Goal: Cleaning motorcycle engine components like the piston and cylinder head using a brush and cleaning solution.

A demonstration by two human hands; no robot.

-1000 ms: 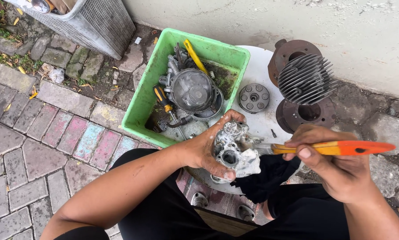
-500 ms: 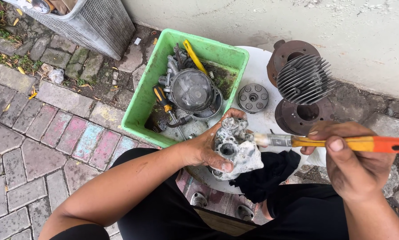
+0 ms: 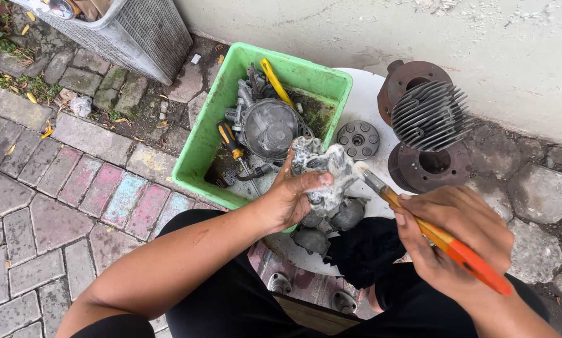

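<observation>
Green plastic tub (image 3: 213, 128): we count inside it a round grey engine cover (image 3: 269, 127), a yellow-and-black screwdriver (image 3: 232, 146), a yellow-handled tool (image 3: 276, 81), assorted metal parts and dark residue at the bottom.

Left hand (image 3: 293, 197): our fingers wrap a soapy grey engine part (image 3: 326, 172), held just beside the tub's near edge.

Right hand (image 3: 456, 241): our fingers grip an orange-handled brush (image 3: 446, 241), bristles touching that part.

White round board (image 3: 363, 103): carries a small round hub (image 3: 358, 139), beside a finned cylinder (image 3: 432, 115)
</observation>
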